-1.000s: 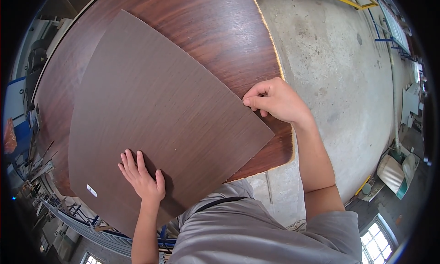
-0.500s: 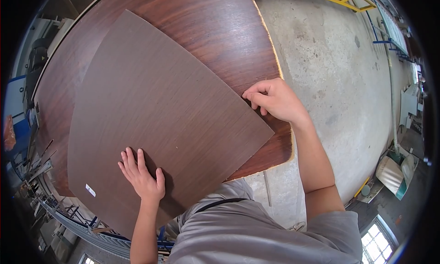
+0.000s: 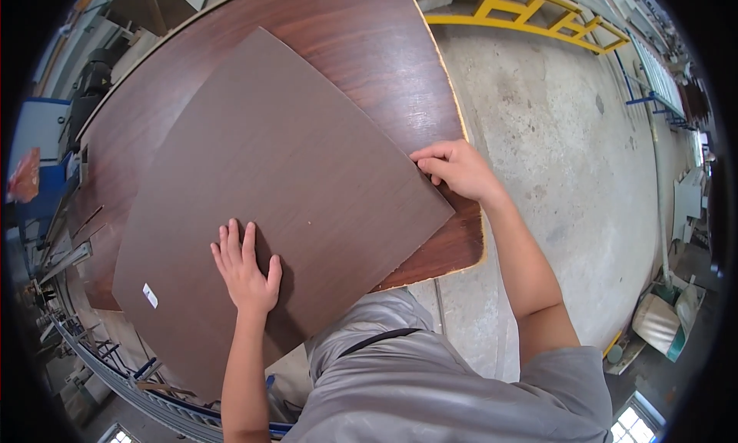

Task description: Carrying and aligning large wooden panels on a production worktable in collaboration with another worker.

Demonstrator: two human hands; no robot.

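A big flat brown panel (image 3: 292, 151) is lying askew on the dark red-brown surface (image 3: 384, 66), and its near part is sticking out past the surface's edge, toward the person. The left hand (image 3: 250, 278) is lying flat on top of the panel with its fingers a little apart. The right hand (image 3: 457, 170) is resting at the panel's right edge, with its thumb and fingers close together — I cannot tell if they are pinching the edge. A small white sticker (image 3: 150, 295) is showing near the panel's left side. The left forearm is crossing over the near part of the panel and hiding a bit of it, and the grey shirt (image 3: 461, 389) is blocking the view below. Many things are sitting around the surface. A yellow frame (image 3: 523, 26) is standing past the grey floor (image 3: 550, 112) at the top right, and a blue rack (image 3: 657, 85) is standing just beside it. A pale bundle (image 3: 657, 324) is lying far off to the right. On the left, an orange-red thing — too blurry to name — is showing in front of a blue and white cabinet (image 3: 42, 131).
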